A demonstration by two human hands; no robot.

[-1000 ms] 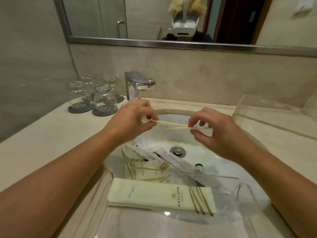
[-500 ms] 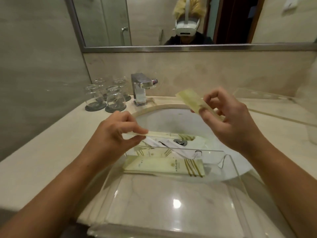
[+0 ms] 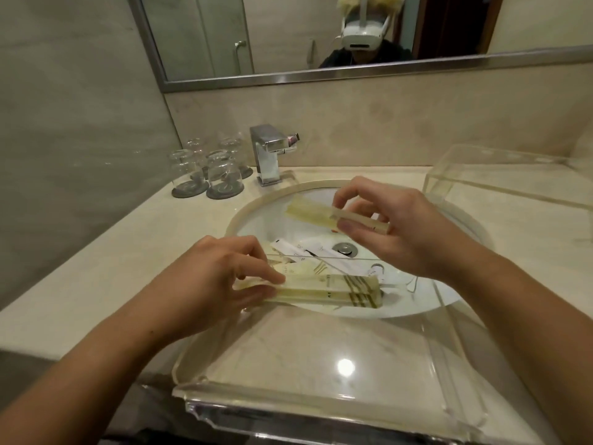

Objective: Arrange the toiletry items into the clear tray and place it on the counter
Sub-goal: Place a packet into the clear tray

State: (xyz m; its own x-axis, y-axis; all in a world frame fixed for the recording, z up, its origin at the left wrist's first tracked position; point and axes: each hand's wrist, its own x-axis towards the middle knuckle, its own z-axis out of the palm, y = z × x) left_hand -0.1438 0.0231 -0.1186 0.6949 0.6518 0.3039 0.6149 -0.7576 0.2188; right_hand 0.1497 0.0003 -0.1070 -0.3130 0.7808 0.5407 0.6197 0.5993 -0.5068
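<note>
Counter [image 3: 96, 268] spans the frame, mirror [image 3: 321, 33] along the top, sink [image 3: 321, 200] centre

Clear tray [image 3: 321, 364] fills the lower centre, straddling the sink's near rim; its near edge is cut off at the bottom of the frame and its far wall is hard to trace against the basin. A second clear box [image 3: 500, 178] sits on the counter at upper right, partly out of frame

Faucet [image 3: 268, 155] and four upturned glasses [image 3: 211, 171] sit upper left of centre

Left hand [image 3: 218, 284] is pinching the left end of a cream packet [image 3: 337, 290], which lies at the tray's far end with its long axis left-right across the frame. Looks stacked on another packet, but the count is unclear through the acrylic

Right hand [image 3: 394, 232], above and right of the first packet, pinches a second packet [image 3: 321, 213] between thumb and fingers; its long axis runs up-left to down-right, free end out over the basin. It's held in the air, clear of the tray

Key relation: the tray's far end is down-left of the right hand, and the held packet is skewed against the packet already in. My read is rotate it parallel, then lower it alongside; the right hand owns that move, the left is busy

More white sachets [image 3: 308, 252] lie loose in the basin by the drain [image 3: 345, 247], beyond the tray wall. Number and type unreadable, print too small
</note>
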